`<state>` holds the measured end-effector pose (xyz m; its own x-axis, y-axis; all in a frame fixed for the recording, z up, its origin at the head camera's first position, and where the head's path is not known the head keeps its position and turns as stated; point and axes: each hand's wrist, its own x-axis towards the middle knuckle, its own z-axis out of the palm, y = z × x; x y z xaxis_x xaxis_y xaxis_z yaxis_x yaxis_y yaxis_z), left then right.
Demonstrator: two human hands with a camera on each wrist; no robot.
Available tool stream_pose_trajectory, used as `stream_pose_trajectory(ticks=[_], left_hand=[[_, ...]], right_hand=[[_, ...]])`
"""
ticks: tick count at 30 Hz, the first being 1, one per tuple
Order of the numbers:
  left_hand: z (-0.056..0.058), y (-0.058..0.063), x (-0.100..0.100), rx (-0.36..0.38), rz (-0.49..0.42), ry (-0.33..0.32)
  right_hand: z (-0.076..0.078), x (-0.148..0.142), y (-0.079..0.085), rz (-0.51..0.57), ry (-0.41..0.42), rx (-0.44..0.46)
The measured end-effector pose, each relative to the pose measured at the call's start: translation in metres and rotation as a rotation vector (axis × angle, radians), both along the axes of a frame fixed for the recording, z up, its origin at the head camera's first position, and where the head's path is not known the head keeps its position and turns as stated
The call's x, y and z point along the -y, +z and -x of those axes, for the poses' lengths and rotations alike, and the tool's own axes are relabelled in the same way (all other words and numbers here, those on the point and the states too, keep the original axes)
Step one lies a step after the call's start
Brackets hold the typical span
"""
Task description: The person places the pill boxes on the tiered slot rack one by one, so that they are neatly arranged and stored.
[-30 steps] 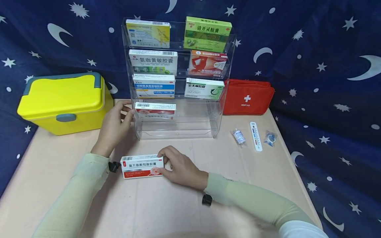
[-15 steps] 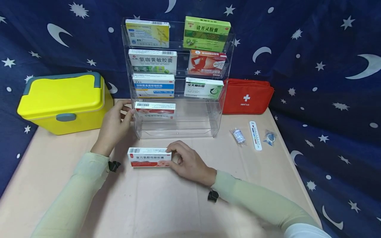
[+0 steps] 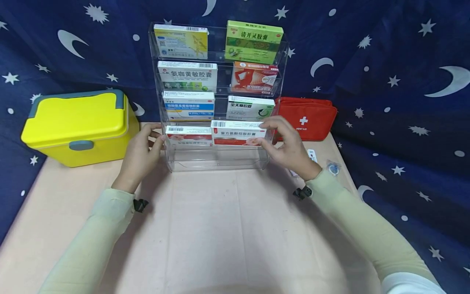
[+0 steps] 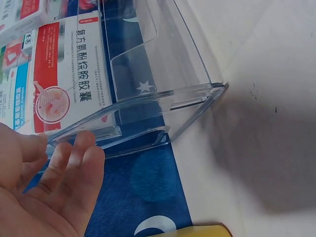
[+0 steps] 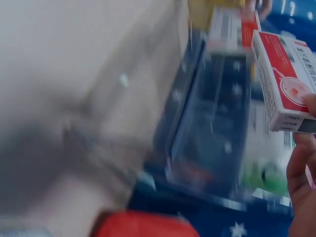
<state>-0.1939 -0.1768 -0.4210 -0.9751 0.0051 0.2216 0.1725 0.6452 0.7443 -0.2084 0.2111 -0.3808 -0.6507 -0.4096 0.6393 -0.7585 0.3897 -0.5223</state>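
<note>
My right hand pinches a white-and-red medicine box by its right end, thumb in front and fingers at the top edge. In the head view this box overlaps the bottom tier of the clear acrylic display rack. Its red side and round picture show in the right wrist view, where the medicine box is tilted near the blurred rack. A similar red-and-white box sits left on that tier. My left hand touches the rack's left side; its fingers lie loosely at the side panel.
Several other medicine boxes fill the upper tiers, including a green box at top right. A yellow case stands left of the rack, a red first-aid pouch right. A small blue packet lies beyond my right wrist.
My right hand has carried the medicine box up and to the right, from the table in front to the rack's bottom tier. My left hand has stayed at the rack's side.
</note>
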Motion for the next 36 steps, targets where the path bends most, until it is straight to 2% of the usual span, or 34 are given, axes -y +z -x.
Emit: stream_pose_trajectory(ticks=[2, 5, 9, 15, 19, 28, 33, 36], left_hand=[[-0.001, 0.001, 0.0, 0.0, -0.002, 0.001], [-0.001, 0.001, 0.0, 0.008, -0.002, 0.003], [-0.001, 0.001, 0.0, 0.013, 0.003, 0.004], [0.0, -0.002, 0.0, 0.006, 0.001, 0.003], [0.0, -0.002, -0.001, 0.016, -0.004, -0.007], [0.002, -0.002, -0.001, 0.007, -0.003, -0.018], [0.0, -0.001, -0.002, 0.012, 0.008, -0.013], [-0.006, 0.0, -0.005, -0.036, 0.041, -0.001]], right_hand=[[0.004, -0.006, 0.012, -0.034, -0.028, -0.011], [0.014, -0.016, 0.019, -0.079, -0.059, -0.007], [0.029, -0.024, 0.014, -0.144, -0.093, 0.006], [0.036, -0.017, 0.014, -0.34, -0.131, -0.01], [0.035, -0.016, 0.014, -0.437, -0.167, -0.026], [0.029, -0.019, 0.017, -0.544, -0.223, -0.076], [0.026, -0.018, 0.018, -0.545, -0.226, -0.104], [0.021, -0.016, 0.019, -0.493, -0.232, -0.081]])
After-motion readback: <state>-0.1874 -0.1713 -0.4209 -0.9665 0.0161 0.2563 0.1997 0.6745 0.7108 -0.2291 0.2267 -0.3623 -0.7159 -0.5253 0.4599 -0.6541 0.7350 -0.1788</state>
